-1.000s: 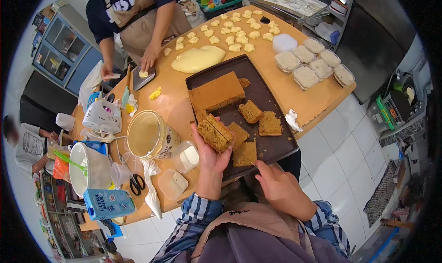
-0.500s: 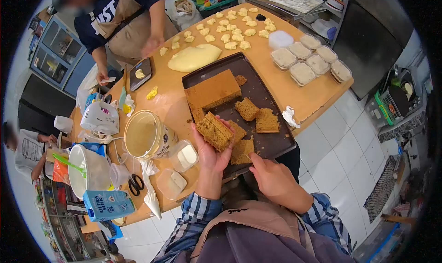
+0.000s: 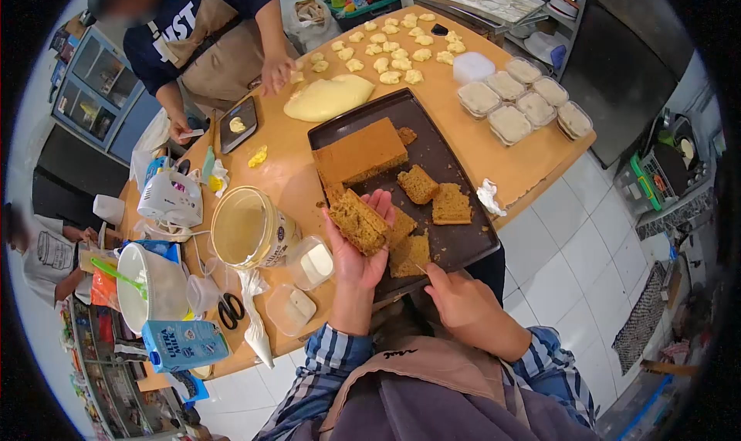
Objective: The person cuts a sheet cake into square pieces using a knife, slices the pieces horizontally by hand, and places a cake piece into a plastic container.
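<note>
I am looking down at the left hand [image 3: 356, 265], which is turning its palm up and cradling a cake piece [image 3: 359, 225] over the left edge of the baking tray [image 3: 467, 248], the thumb resting along one side and the fingers spreading wide behind the other. The right hand [image 3: 472, 308], at the tray's near end, is pinching a thin tool [image 3: 421, 269] in narrowed fingers, its tip lying by a flat cake slab [image 3: 407, 259]; I am not seeing enough of the handle to tell how firmly it is sitting. I am worrying that the piece could be splitting or shedding chunks if the thumb is pressing too hard or the palm is tipping, and that a slip of the tool could be gouging the slab. The held piece is looking golden-brown and porous, with ragged edges and a line running lengthwise; I am not able to tell whether that is a full cut. Toward the tray's far left, a larger cake block [image 3: 359, 149] is showing a smoother, darker top, while crumbs are lying about the tray.
</note>
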Tool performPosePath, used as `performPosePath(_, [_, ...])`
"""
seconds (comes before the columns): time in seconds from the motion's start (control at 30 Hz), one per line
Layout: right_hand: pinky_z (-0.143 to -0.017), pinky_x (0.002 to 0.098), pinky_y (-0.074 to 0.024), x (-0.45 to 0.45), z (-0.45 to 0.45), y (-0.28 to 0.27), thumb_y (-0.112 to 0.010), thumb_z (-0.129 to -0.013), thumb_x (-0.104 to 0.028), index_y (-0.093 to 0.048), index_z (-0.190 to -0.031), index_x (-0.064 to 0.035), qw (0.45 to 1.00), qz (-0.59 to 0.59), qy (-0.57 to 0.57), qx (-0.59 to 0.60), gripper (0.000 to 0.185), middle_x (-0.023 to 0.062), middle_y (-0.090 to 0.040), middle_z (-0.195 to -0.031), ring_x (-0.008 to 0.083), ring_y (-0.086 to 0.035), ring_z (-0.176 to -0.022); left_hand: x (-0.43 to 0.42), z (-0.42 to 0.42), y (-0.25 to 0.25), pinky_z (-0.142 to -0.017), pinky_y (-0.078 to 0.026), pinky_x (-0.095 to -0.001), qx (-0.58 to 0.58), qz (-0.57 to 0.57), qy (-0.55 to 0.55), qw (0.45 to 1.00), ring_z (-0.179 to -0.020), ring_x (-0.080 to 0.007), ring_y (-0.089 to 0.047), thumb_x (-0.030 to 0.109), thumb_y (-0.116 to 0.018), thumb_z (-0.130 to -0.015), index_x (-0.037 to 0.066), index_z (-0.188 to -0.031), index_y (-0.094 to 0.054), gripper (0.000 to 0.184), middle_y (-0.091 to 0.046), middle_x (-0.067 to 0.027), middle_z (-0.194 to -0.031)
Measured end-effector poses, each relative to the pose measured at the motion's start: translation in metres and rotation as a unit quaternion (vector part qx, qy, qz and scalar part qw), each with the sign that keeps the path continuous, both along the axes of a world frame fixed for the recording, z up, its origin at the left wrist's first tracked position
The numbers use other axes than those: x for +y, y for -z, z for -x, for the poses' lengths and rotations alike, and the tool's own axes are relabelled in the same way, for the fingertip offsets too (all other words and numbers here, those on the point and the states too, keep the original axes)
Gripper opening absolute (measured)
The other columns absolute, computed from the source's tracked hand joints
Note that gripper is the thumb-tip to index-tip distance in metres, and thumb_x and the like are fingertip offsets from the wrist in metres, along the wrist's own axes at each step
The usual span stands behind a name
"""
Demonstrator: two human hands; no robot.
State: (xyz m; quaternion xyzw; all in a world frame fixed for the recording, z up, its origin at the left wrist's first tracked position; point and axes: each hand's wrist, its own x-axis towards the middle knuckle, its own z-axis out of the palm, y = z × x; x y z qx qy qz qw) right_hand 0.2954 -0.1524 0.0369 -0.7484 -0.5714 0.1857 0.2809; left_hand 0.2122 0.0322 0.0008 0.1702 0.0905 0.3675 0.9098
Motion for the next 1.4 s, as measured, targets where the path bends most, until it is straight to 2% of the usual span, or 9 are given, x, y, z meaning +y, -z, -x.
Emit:
performPosePath(0.27, [-0.057, 0.0470, -0.0482, 0.010, 0.000, -0.001, -0.054, -0.089, -0.014, -0.047, -0.114, 0.0010, 1.000, 0.013, 0.002, 0.020, 0.030, 0.0228, -0.061, -0.076, 0.0402, -0.061, -0.069, -0.001, 0.000, 0.000, -0.108, -0.032, -0.0427, 0.035, -0.018, 0.002, 0.999, -0.127, -0.0314, -0.042, 0.060, -0.034, -0.092, -0.002, -0.123, -0.045, 0.070, -0.046, -0.0198, -0.133])
performPosePath(0.37, [-0.056, 0.0470, -0.0509, 0.005, -0.003, -0.003, -0.045, -0.091, -0.015, -0.047, -0.103, -0.0002, 1.000, -0.010, -0.015, -0.025, 0.019, 0.0216, -0.062, -0.072, 0.0392, -0.063, -0.065, -0.006, -0.004, -0.005, -0.109, -0.031, -0.0426, 0.076, -0.021, -0.012, 0.997, -0.130, -0.0328, -0.037, 0.058, -0.031, -0.094, -0.005, -0.128, -0.039, 0.071, -0.041, -0.0215, -0.136])
performPosePath(0.47, [-0.057, 0.0470, -0.0484, 0.016, -0.004, -0.004, -0.053, -0.090, -0.014, -0.047, -0.112, 0.0013, 0.999, 0.047, 0.005, 0.010, 0.028, 0.0226, -0.062, -0.074, 0.0405, -0.061, -0.066, -0.008, -0.007, -0.004, -0.109, -0.031, -0.0424, 0.085, -0.020, -0.007, 0.996, -0.128, -0.0324, -0.040, 0.061, -0.033, -0.092, -0.003, -0.124, -0.044, 0.072, -0.044, -0.0200, -0.134])
performPosePath(0.77, [-0.057, 0.0477, -0.0486, 0.014, -0.004, -0.001, -0.052, -0.091, -0.017, -0.047, -0.110, 0.0000, 0.998, 0.056, -0.012, -0.005, 0.026, 0.0226, -0.062, -0.075, 0.0407, -0.061, -0.066, -0.008, -0.005, -0.004, -0.108, -0.032, -0.0434, 0.095, 0.005, -0.020, 0.995, -0.128, -0.0335, -0.040, 0.060, -0.033, -0.093, -0.004, -0.126, -0.041, 0.073, -0.043, -0.0219, -0.135])
performPosePath(1.0, [-0.059, 0.0498, -0.0480, 0.021, 0.002, 0.002, -0.049, -0.092, -0.017, -0.047, -0.106, -0.0005, 0.998, 0.041, -0.011, 0.046, 0.022, 0.0235, -0.062, -0.074, 0.0426, -0.061, -0.068, 0.000, 0.006, -0.005, -0.103, -0.038, -0.0432, 0.091, 0.030, -0.065, 0.993, -0.121, -0.0247, -0.049, 0.057, -0.039, -0.093, 0.012, -0.130, -0.046, 0.059, -0.053, -0.0064, -0.128])
performPosePath(1.07, [-0.060, 0.0506, -0.0491, 0.023, 0.002, 0.000, -0.044, -0.092, -0.015, -0.048, -0.095, 0.0004, 0.998, 0.029, -0.011, 0.047, 0.016, 0.0245, -0.063, -0.073, 0.0425, -0.063, -0.070, -0.001, 0.006, -0.004, -0.102, -0.039, -0.0423, 0.116, 0.026, -0.069, 0.990, -0.119, -0.0247, -0.049, 0.057, -0.039, -0.093, 0.011, -0.128, -0.047, 0.058, -0.054, -0.0076, -0.127])
performPosePath(1.17, [-0.060, 0.0498, -0.0469, 0.021, 0.000, 0.006, -0.053, -0.090, -0.016, -0.048, -0.112, 0.0011, 0.997, 0.037, -0.015, 0.066, 0.028, 0.0247, -0.062, -0.076, 0.0433, -0.059, -0.068, 0.008, 0.009, 0.011, -0.099, -0.042, -0.0416, 0.109, 0.034, -0.044, 0.993, -0.117, -0.0242, -0.051, 0.055, -0.040, -0.093, 0.010, -0.125, -0.048, 0.056, -0.055, -0.0090, -0.124])
performPosePath(1.27, [-0.062, 0.0493, -0.0477, 0.016, -0.002, 0.003, -0.047, -0.092, -0.016, -0.049, -0.098, -0.0002, 0.999, 0.009, -0.013, 0.032, 0.017, 0.0232, -0.062, -0.072, 0.0401, -0.062, -0.069, 0.006, 0.006, 0.005, -0.096, -0.044, -0.0405, 0.111, 0.054, -0.040, 0.992, -0.114, -0.0235, -0.053, 0.054, -0.041, -0.093, 0.009, -0.123, -0.048, 0.054, -0.056, -0.0098, -0.120])
performPosePath(1.4, [-0.064, 0.0485, -0.0473, 0.011, -0.005, 0.008, -0.050, -0.091, -0.018, -0.051, -0.104, -0.0001, 0.996, -0.020, 0.027, 0.078, 0.022, 0.0215, -0.062, -0.072, 0.0406, -0.061, -0.069, 0.002, 0.004, -0.001, -0.092, -0.047, -0.0393, 0.129, 0.027, -0.067, 0.989, -0.109, -0.0235, -0.056, 0.052, -0.041, -0.094, 0.008, -0.122, -0.049, 0.052, -0.058, -0.0096, -0.117])
